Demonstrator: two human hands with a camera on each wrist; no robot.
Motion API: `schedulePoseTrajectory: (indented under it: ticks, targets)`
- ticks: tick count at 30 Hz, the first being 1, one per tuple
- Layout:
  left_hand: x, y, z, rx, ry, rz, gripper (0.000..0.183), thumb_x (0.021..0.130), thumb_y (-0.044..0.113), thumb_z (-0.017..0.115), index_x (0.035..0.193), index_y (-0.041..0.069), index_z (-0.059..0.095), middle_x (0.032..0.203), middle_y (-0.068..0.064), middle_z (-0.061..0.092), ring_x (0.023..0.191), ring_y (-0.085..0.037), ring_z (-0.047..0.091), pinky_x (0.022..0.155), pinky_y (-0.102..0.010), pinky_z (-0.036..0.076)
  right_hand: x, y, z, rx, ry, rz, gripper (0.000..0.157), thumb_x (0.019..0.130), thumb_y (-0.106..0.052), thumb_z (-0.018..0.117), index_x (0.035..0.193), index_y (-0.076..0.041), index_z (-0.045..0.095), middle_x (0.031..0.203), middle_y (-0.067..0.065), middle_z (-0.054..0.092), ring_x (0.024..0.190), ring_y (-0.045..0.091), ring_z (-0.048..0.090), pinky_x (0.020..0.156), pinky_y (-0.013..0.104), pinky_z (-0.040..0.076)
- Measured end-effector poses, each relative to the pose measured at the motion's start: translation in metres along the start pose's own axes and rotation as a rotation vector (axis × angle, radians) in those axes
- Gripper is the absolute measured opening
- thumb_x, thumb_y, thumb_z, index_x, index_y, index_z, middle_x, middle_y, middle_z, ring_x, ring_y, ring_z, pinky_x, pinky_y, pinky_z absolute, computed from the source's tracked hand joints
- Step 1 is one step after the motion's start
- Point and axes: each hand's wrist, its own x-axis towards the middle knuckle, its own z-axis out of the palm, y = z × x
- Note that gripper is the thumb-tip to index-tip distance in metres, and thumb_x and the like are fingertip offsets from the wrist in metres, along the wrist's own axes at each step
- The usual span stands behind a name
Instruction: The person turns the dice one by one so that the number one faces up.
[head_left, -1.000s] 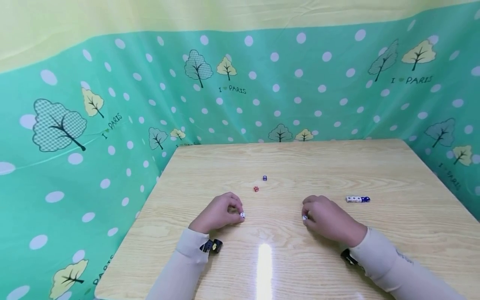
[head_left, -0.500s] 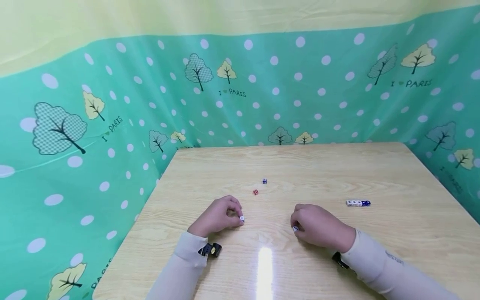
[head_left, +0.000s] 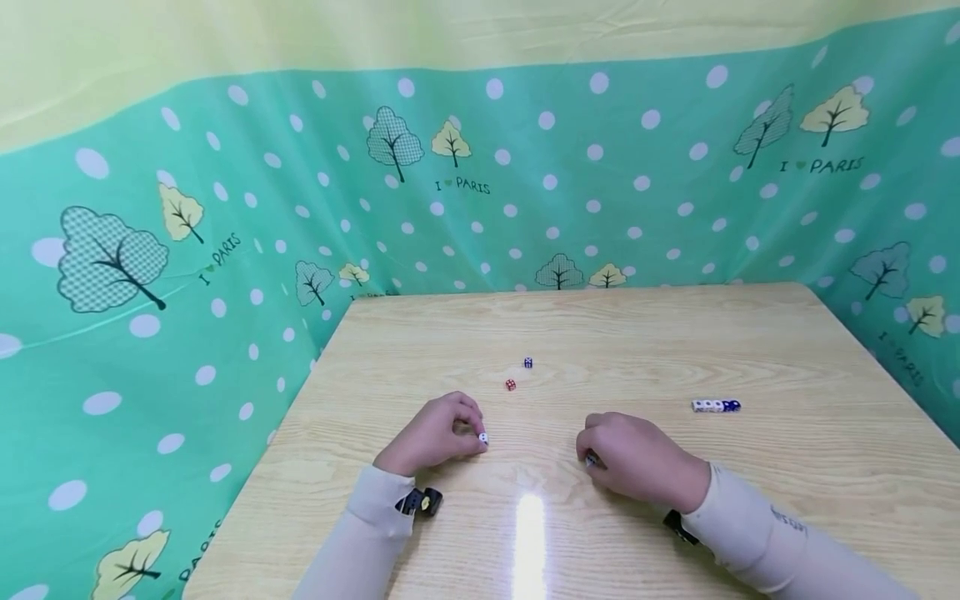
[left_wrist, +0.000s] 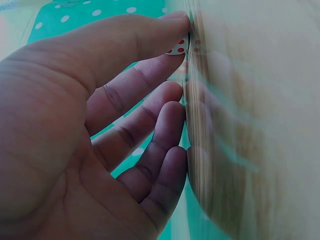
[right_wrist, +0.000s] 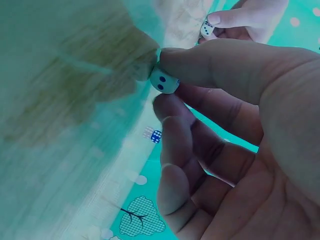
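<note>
Left of already aligned dice (head_left: pixel 714 406), pinches white dice (head_left: pixel 483 437) in left hand (head_left: pixel 435 432) and right hand (head_left: pixel 643 460), leaving red die (head_left: pixel 511 385), blue die (head_left: pixel 528 363) loose.

Five white dice (head_left: pixel 483 437), one red die (head_left: pixel 511 385) — at least two blue dice (head_left: pixel 528 362).

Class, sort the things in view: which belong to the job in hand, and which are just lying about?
Apparently part of the job:
white die, pinched by the left hand
another white die, pinched by the right hand

Seemingly just lying about, untouched:
row of white and blue dice
red die
blue die
</note>
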Motion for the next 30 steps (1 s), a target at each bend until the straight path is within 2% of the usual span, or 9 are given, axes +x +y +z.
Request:
schedulePoseTrajectory:
  ticks: [8, 20, 30]
  targets:
    - [0.0007, 0.0001, -0.0001, 0.003, 0.0, 0.011, 0.016, 0.084, 0.024, 0.088, 0.078, 0.028, 0.073, 0.111, 0.012, 0.062, 0.105, -0.015, 0.057, 0.095, -0.039, 0.047, 0.0001, 0.0007, -0.0032, 0.024, 0.024, -0.008, 0.013, 0.084, -0.013, 0.082, 0.082, -0.022, 0.074, 0.078, -0.013, 0.059, 0.065, -0.001, 0.046, 0.06, 0.021, 0.047]
    - [0.0004, 0.0011, -0.0007, 0.0, -0.001, 0.018, 0.017, 0.084, 0.024, 0.088, 0.078, 0.028, 0.073, 0.111, 0.011, 0.062, 0.104, -0.015, 0.057, 0.094, -0.04, 0.046, 0.0017, 0.0029, -0.0011, 0.058, 0.006, 0.022, 0.018, 0.084, -0.012, 0.08, 0.078, -0.024, 0.068, 0.073, -0.016, 0.056, 0.065, 0.001, 0.045, 0.061, 0.021, 0.043]
    - [0.0006, 0.001, -0.0004, -0.002, 0.0, 0.014, 0.017, 0.084, 0.023, 0.088, 0.077, 0.028, 0.073, 0.11, 0.011, 0.062, 0.104, -0.016, 0.056, 0.094, -0.04, 0.046, 0.0029, 0.0059, -0.002, 0.097, -0.043, 0.072, 0.016, 0.082, -0.011, 0.081, 0.08, -0.023, 0.07, 0.073, -0.018, 0.057, 0.065, -0.001, 0.047, 0.061, 0.021, 0.045]
